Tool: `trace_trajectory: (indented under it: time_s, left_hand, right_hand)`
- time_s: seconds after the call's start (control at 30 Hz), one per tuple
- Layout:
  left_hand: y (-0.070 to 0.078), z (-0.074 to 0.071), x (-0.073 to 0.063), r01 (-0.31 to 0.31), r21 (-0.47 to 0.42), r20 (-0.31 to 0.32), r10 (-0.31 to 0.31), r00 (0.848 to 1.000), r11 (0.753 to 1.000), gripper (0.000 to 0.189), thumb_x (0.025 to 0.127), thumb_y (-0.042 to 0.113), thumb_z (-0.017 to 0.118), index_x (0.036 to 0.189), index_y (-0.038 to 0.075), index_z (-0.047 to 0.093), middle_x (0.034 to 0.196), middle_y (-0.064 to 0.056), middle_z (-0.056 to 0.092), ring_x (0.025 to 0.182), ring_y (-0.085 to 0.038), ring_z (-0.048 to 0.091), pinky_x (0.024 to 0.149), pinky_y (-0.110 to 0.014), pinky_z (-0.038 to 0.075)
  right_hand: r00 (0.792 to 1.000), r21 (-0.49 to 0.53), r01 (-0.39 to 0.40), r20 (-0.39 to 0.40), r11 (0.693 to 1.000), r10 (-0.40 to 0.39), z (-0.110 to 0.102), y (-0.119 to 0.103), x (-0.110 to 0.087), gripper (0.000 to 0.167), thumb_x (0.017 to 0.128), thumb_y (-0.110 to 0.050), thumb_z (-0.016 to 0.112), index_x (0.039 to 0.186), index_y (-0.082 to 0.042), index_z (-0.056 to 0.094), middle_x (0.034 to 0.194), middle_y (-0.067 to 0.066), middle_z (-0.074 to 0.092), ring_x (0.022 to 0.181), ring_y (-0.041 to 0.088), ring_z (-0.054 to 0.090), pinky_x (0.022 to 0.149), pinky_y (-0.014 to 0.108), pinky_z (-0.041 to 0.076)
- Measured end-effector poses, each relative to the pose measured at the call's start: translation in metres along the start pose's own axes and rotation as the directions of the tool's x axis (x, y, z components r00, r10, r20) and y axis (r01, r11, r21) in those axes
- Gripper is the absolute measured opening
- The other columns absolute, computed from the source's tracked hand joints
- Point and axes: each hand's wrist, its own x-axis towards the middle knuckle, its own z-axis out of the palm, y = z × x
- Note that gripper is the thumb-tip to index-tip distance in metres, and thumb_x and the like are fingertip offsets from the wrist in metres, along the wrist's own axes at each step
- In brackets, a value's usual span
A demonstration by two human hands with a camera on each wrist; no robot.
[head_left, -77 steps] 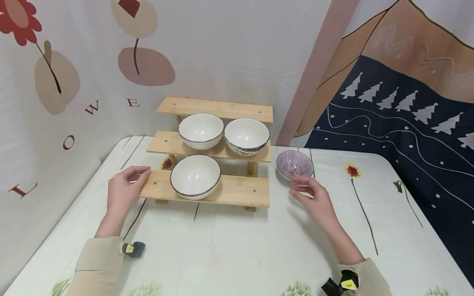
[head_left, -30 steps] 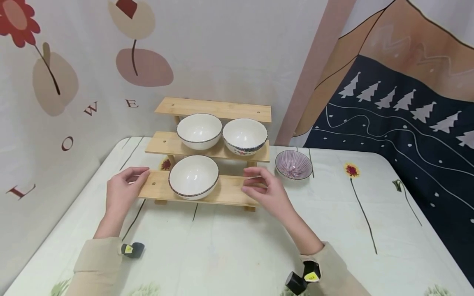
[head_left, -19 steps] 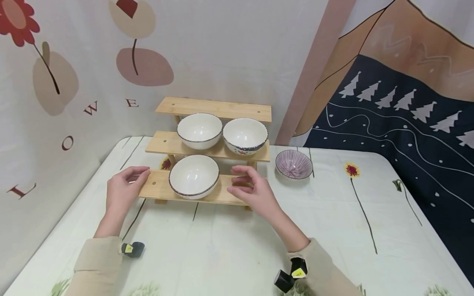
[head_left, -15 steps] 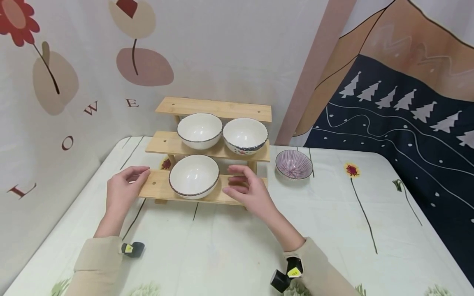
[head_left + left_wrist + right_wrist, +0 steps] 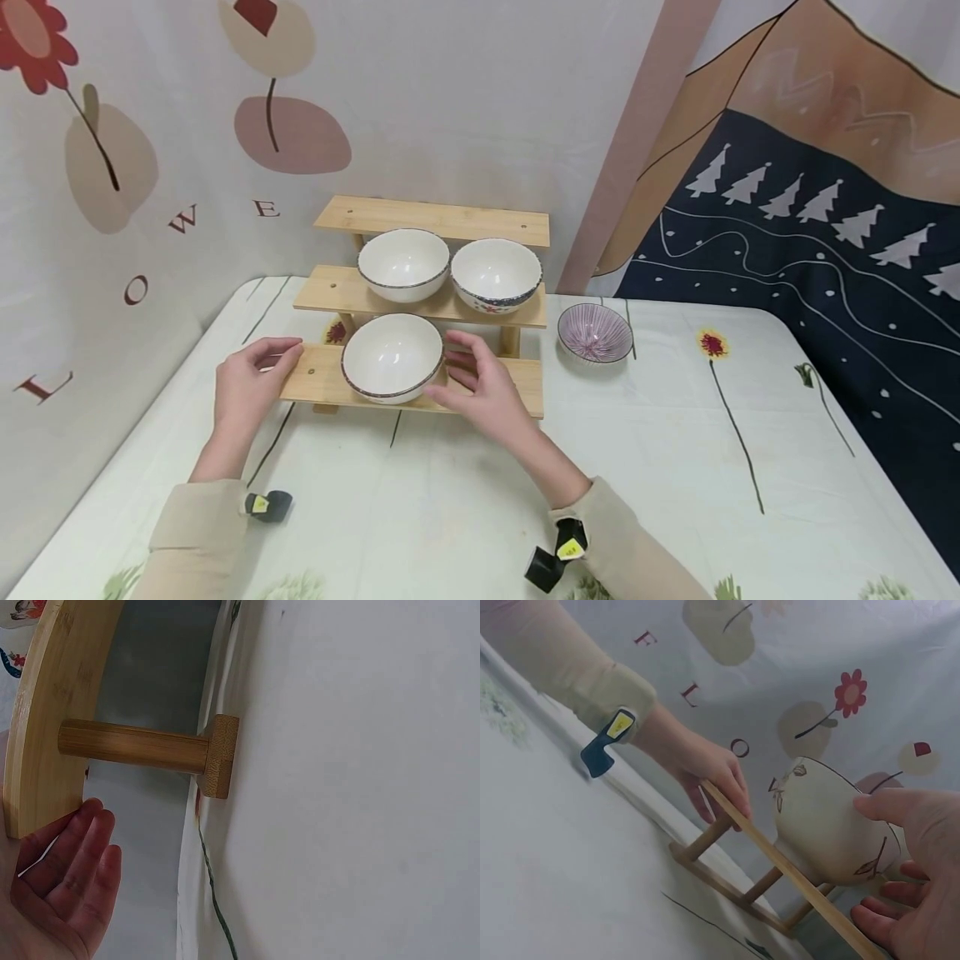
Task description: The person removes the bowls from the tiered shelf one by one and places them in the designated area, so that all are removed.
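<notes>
A white bowl (image 5: 393, 358) with a dark rim sits on the lowest board of a three-tier wooden stand (image 5: 487, 385). In the head view my right hand (image 5: 480, 390) is at its right side, thumb towards the front and fingers behind. The right wrist view shows that thumb right at the bowl's (image 5: 832, 825) wall, the other fingers spread lower down. With thumb and fingers, my left hand (image 5: 251, 383) holds the left end of the lowest board. From the left wrist, its fingers (image 5: 82, 877) show beneath the board's end (image 5: 45, 750).
Two more white bowls, one plain-sided (image 5: 405, 265) and one with a floral outside (image 5: 498, 275), stand on the middle board. A small purple-striped bowl (image 5: 596, 333) rests on the tablecloth (image 5: 660, 433) to the right of the stand. Printed curtains (image 5: 465, 100) hang behind.
My right hand has moved left from beside the purple-striped bowl, across the lowest board, to the white bowl's right side. The left hand and all the bowls have stayed in place.
</notes>
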Motion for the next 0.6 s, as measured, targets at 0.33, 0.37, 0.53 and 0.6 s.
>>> trace_trajectory:
  time_s: [0.33,0.37,0.53,0.6]
  left_hand:
    - [-0.001,0.001,0.000,0.014,0.001,0.009,-0.014,1.000,1.000,0.040,0.099,0.042,0.059,0.121,0.011,0.071,0.116,-0.018,0.073,0.073,0.018,0.047,0.060,-0.010,0.044]
    - [-0.001,0.001,0.000,0.014,0.002,0.009,-0.014,1.000,1.000,0.040,0.099,0.042,0.059,0.121,0.011,0.071,0.116,-0.018,0.073,0.074,0.018,0.047,0.061,-0.010,0.044]
    - [-0.001,0.001,0.001,0.012,0.004,0.008,-0.012,1.000,1.000,0.039,0.099,0.041,0.059,0.121,0.011,0.071,0.117,-0.018,0.073,0.075,0.018,0.047,0.062,-0.009,0.043]
    - [-0.002,0.001,0.001,0.010,0.001,0.008,-0.010,1.000,1.000,0.039,0.099,0.041,0.059,0.121,0.011,0.071,0.116,-0.018,0.073,0.074,0.019,0.047,0.062,-0.009,0.043]
  right_hand:
    - [1.000,-0.006,-0.002,0.027,1.000,0.002,0.009,0.000,0.004,0.088,0.079,-0.005,0.083,0.152,-0.008,0.032,0.157,0.010,0.038,0.139,0.029,0.047,0.113,0.035,0.042]
    - [1.000,-0.007,-0.003,0.027,1.000,0.003,0.010,0.001,0.004,0.090,0.079,-0.005,0.083,0.152,-0.009,0.031,0.157,0.009,0.038,0.140,0.028,0.047,0.113,0.035,0.042]
    - [1.000,-0.013,-0.002,0.025,1.000,0.002,0.014,0.001,0.007,0.095,0.077,-0.006,0.085,0.154,-0.014,0.029,0.157,0.005,0.038,0.140,0.024,0.046,0.113,0.036,0.042]
    - [1.000,-0.021,-0.005,0.024,1.000,0.005,0.016,0.001,0.007,0.097,0.077,-0.007,0.086,0.154,-0.016,0.028,0.157,0.004,0.038,0.140,0.022,0.045,0.114,0.035,0.041]
